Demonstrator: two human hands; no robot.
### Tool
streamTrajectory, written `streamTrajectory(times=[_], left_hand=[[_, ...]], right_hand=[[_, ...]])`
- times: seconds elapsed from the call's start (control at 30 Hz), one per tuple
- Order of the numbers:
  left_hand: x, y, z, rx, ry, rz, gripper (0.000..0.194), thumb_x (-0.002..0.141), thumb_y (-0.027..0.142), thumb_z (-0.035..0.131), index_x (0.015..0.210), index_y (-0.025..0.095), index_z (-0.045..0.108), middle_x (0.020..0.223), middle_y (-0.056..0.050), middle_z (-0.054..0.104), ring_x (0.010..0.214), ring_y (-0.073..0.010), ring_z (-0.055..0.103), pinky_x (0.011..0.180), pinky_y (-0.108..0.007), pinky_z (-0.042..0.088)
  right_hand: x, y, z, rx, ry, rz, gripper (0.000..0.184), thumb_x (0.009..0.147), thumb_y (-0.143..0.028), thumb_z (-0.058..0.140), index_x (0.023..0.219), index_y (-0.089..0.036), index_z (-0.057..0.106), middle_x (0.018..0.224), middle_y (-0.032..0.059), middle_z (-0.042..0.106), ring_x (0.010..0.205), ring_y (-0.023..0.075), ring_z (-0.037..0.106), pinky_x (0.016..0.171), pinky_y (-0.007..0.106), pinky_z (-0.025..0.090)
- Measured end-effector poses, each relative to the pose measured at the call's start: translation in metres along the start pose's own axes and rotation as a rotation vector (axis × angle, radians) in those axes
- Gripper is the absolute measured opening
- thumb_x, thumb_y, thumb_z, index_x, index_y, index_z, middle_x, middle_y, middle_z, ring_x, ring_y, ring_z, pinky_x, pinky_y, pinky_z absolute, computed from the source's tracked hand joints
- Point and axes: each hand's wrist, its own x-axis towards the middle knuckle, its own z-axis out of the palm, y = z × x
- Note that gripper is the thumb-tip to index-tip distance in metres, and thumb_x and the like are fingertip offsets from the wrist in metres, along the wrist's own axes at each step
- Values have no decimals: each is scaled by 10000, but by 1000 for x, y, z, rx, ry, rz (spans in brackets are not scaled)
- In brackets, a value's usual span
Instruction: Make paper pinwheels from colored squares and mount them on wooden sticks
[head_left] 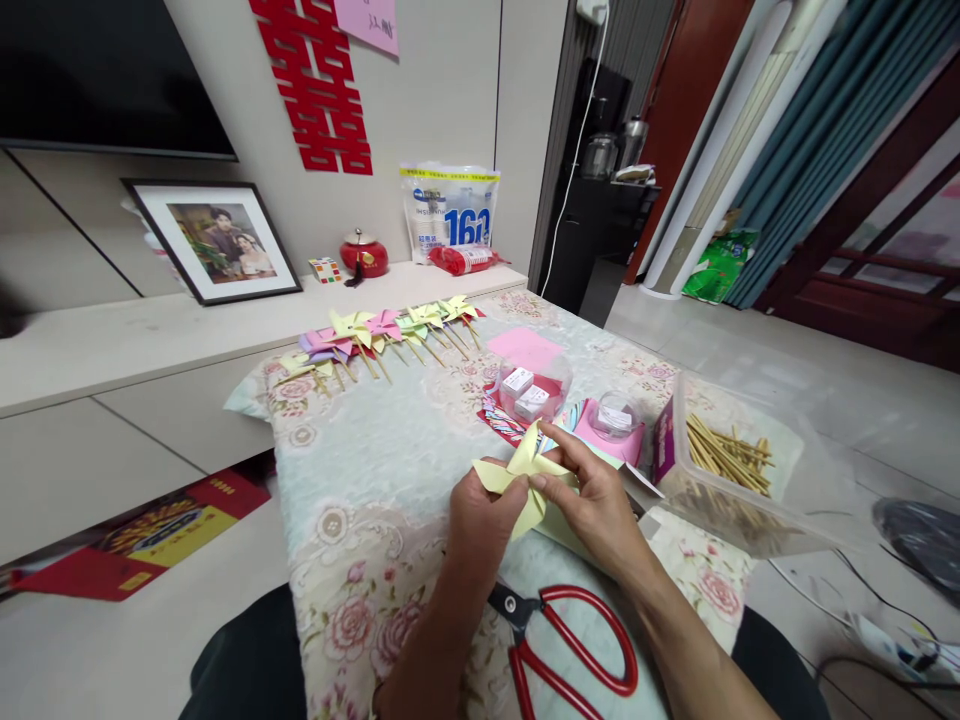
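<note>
While the left hand [482, 518] and right hand [602, 500] pinch a pale-yellow paper pinwheel [529, 458] just below the frame's center, a floral tablecloth [352, 470] spreads beneath them, a television [105, 75] fills the upper left and teal curtains [829, 135] hang upper right.

A yellow pinwheel [534, 464] is held above a cloth-covered table [337, 480].
Its centre is pinched by the left hand [484, 510] and the right hand [600, 500]; red-handled scissors [527, 612] are laid at the near side; sticks [724, 455] are kept in a clear tub [666, 445] at the right, and more pinwheels [384, 324] are lined up at the far left.
</note>
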Motion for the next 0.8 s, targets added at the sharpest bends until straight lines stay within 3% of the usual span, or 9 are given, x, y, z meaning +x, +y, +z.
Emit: streamTrajectory(times=[0.8], left_hand=[[-2,-1,0,34,-6,17,206,650,311,742,712,161,616,585,17,630,525,-139,564,521,-238,458]], right_hand=[[-1,4,1,88,34,81,495,781,-284,719,1265,-219,643,872,33,698,807,220,630,728,331,513]])
